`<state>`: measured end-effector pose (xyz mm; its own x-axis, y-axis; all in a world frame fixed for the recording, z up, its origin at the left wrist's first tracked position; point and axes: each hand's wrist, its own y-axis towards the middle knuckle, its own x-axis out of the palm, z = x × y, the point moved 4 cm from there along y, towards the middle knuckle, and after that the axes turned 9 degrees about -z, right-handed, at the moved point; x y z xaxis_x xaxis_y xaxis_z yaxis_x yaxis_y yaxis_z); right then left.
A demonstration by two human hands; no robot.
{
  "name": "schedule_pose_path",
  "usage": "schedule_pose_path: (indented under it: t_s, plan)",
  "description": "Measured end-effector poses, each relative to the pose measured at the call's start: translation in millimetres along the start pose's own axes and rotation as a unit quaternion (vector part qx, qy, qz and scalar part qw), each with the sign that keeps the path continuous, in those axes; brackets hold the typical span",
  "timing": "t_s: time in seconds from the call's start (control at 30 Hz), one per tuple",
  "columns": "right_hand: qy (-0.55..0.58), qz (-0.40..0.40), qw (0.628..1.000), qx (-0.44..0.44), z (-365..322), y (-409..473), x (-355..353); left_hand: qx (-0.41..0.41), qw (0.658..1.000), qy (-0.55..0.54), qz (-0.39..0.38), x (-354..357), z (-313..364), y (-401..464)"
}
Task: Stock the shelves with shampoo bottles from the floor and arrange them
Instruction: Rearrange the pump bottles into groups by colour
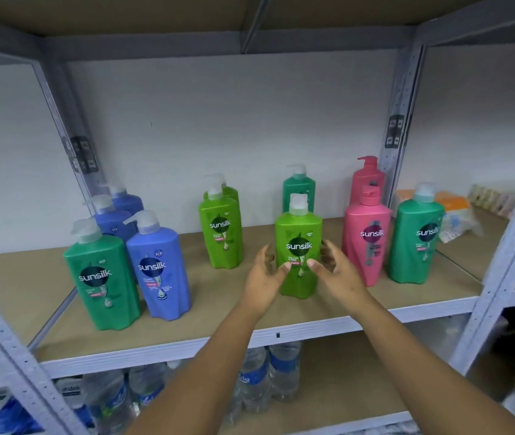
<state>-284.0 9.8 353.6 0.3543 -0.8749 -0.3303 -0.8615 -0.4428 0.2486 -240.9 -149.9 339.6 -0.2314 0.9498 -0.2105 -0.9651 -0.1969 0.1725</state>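
At the far left of the shelf point(46, 277) a dark green bottle point(102, 277) stands upright at the front, touching or just beside a blue bottle point(159, 271), with more blue bottles point(115, 218) lined up behind them toward the wall; the grouping by colour looks deliberate, with the green one seemingly an odd one out. Further right a light green bottle point(221, 230) stands with a second of the same colour directly behind it. Next comes the left hand point(265, 277), fingers curved and spread, its thumb on the label of the light green shampoo bottle point(298, 252), which stands upright on the shelf, near its front edge. The right hand point(338, 274) mirrors it on the other side, thumb on the label, fingers reaching round the flank. Both cup the bottle loosely, probably to square it with its label facing out. Behind it stands a teal bottle point(298, 189). Right of the hands are two pink bottles point(366, 237), one behind the other, then another dark green bottle point(416, 240). Water bottles point(268, 375) fill the lower shelf.
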Motion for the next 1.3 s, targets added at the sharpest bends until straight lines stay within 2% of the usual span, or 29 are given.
schedule_pose_path:
  t_s: [0.13,0.43,0.73,1.03,1.3]
  plan:
    - [0.051,-0.016,0.998,-0.014,10,10,4,0.015,0.999,-0.036,-0.010,7,-7,8]
    - [0.076,-0.003,0.997,-0.025,18,17,13,0.025,0.999,-0.038,0.024,1,-15,14]
    - [0.095,-0.032,0.994,-0.038,1,26,63,0.035,0.997,-0.035,0.065,-47,-20,-7]
    - [0.100,-0.078,0.992,-0.027,-12,40,120,0.008,0.993,-0.014,0.115,-103,-38,-25]
    - [0.093,-0.088,0.992,-0.017,-13,59,143,0.007,0.987,-0.027,0.158,-115,-50,-18]
